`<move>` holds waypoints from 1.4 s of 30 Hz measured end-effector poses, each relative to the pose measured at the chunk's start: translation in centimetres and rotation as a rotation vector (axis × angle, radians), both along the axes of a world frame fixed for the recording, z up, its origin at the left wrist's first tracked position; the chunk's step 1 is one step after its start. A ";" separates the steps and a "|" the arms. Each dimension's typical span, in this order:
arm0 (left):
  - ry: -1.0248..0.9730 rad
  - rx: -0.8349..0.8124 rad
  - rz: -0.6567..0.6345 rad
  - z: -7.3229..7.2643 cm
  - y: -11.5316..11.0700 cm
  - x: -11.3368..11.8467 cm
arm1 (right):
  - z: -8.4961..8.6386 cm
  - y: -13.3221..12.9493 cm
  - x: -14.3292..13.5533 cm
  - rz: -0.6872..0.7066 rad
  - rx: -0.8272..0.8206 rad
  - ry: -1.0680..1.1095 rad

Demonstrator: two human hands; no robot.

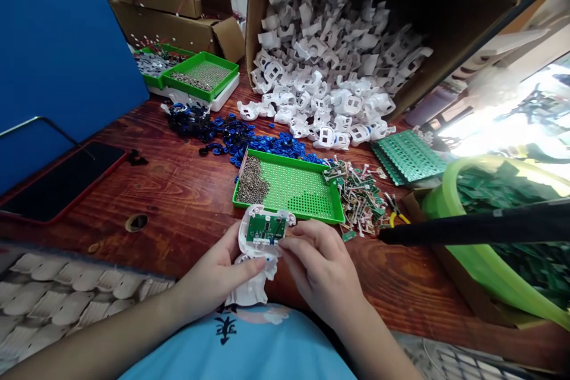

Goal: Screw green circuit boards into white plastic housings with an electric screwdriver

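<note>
I take the white shell (244, 233) as the centre of my clock; it lies at the near edge of the table, at 6 o'clock of the green tray (307, 185). At its 8 o'clock, the left hand (218, 266) is grasping it, with the thumb laid across its front. Inside the upper part sits a green circuit board (266, 229). At 4 o'clock the right hand (324, 266) has its fingers curled, the tips at the right edge of the board; whether they pinch something, I cannot tell. The tray bears a heap of small metal pieces (252, 183) at its 9 o'clock side. From the shell, I see blue rings (280, 145) at 12 o'clock, a pile of wired boards (363, 199) at 2, and a light green basin (446, 190) at 3 o'clock
</note>
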State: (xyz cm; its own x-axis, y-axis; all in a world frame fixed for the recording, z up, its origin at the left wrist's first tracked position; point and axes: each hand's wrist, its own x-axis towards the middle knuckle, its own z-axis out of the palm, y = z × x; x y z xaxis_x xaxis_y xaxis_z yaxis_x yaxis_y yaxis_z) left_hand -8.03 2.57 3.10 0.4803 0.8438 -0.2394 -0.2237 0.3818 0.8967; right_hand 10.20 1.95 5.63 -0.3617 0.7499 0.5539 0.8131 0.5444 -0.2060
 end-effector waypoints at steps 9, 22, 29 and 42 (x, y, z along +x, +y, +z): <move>-0.228 -0.193 0.098 -1.1 0.2 0.6 | -0.4 -0.1 -0.4 -0.029 -0.081 -0.010; -0.186 -0.237 0.142 -0.7 0.1 0.9 | -1.5 -0.3 -0.5 -0.065 -0.143 0.032; -0.126 -0.193 0.099 -1.1 -0.1 0.7 | -1.5 0.0 -0.4 -0.048 -0.262 0.021; 0.006 -0.163 0.124 -0.6 0.3 0.8 | -1.5 0.4 -1.0 -0.099 -0.316 -0.223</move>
